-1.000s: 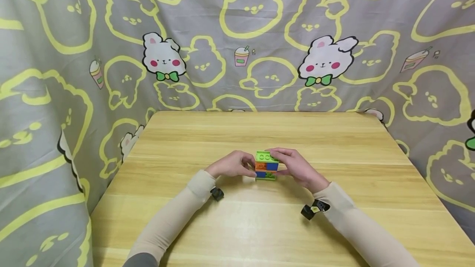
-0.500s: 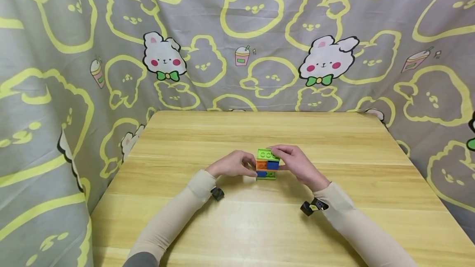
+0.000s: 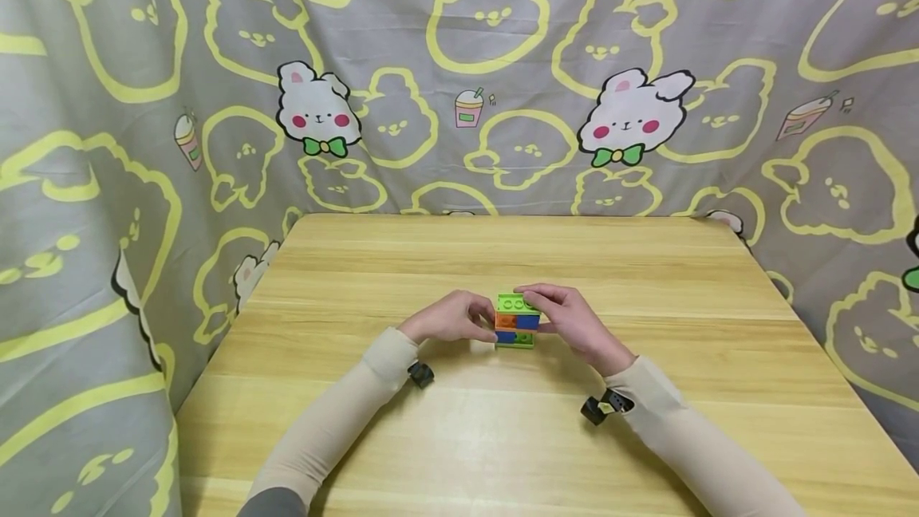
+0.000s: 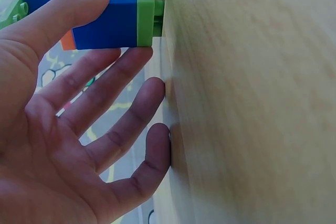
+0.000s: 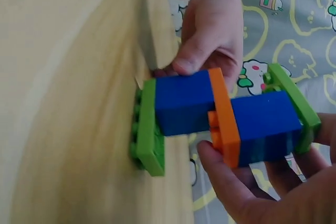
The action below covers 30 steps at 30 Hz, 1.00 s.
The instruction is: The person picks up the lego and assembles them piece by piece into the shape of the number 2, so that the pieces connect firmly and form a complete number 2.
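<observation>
A stack of toy building blocks stands on the table, studs downward. From the bottom it has a green plate (image 5: 149,140), a lower blue block (image 5: 184,103), an orange plate (image 5: 224,119), an upper blue block (image 5: 265,124) and a top green plate (image 3: 508,304). The blue blocks are offset sideways. My left hand (image 3: 448,317) pinches the lower blue block from the left, its thumb (image 4: 92,6) on one face and fingertips beneath in the left wrist view. From the right, my right hand (image 3: 574,325) grips the upper part, fingers over the top green plate.
The wooden table (image 3: 459,437) extends around both hands. A grey curtain (image 3: 402,38) with yellow cartoon outlines hangs at the back and sides. Dark wrist cameras, one on the left wrist (image 3: 420,374) and one on the right wrist (image 3: 594,410), sit above the tabletop.
The right hand rose slightly with the upper blocks, opening a small shift in the stack, then came back down. The left hand has kept its place and hold.
</observation>
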Tool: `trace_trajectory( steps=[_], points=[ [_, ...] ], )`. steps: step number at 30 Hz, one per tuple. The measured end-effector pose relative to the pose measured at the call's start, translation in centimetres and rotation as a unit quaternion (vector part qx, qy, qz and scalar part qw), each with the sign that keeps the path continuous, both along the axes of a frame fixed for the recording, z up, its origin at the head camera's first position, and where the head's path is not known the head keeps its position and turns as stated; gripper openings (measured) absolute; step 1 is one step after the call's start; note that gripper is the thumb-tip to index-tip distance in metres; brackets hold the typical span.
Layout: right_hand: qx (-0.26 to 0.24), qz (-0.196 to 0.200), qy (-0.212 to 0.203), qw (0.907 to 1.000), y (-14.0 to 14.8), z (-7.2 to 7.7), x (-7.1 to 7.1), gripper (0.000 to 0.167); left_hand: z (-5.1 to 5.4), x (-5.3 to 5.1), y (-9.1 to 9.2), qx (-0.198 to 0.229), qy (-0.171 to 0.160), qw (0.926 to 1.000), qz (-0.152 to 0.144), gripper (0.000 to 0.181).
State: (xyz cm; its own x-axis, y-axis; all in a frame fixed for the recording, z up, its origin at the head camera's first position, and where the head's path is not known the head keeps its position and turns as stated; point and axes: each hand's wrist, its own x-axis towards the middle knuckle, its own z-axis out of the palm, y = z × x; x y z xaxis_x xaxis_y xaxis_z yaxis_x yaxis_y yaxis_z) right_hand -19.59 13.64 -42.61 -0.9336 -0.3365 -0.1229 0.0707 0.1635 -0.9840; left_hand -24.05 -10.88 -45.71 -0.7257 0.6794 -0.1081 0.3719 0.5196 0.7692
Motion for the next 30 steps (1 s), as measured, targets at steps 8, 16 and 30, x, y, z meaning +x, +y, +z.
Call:
trace_trajectory(
  steps=[8,16,30],
  points=[
    [-0.039,-0.014,-0.022,0.9989,-0.4,-0.5,0.4,0.045,0.0,0.1,-0.1,-0.002,-0.004,1.0,0.002,0.017],
    [-0.04,-0.042,-0.013,0.9983,-0.9,-0.3,0.7,0.044,0.1,0.1,0.0,0.0,-0.001,1.0,-0.002,0.017],
    [-0.044,-0.044,-0.018,0.9979,-0.9,-0.4,0.7,0.046,0.2,0.1,0.0,-0.009,-0.004,0.9999,0.003,0.017]
  ],
)
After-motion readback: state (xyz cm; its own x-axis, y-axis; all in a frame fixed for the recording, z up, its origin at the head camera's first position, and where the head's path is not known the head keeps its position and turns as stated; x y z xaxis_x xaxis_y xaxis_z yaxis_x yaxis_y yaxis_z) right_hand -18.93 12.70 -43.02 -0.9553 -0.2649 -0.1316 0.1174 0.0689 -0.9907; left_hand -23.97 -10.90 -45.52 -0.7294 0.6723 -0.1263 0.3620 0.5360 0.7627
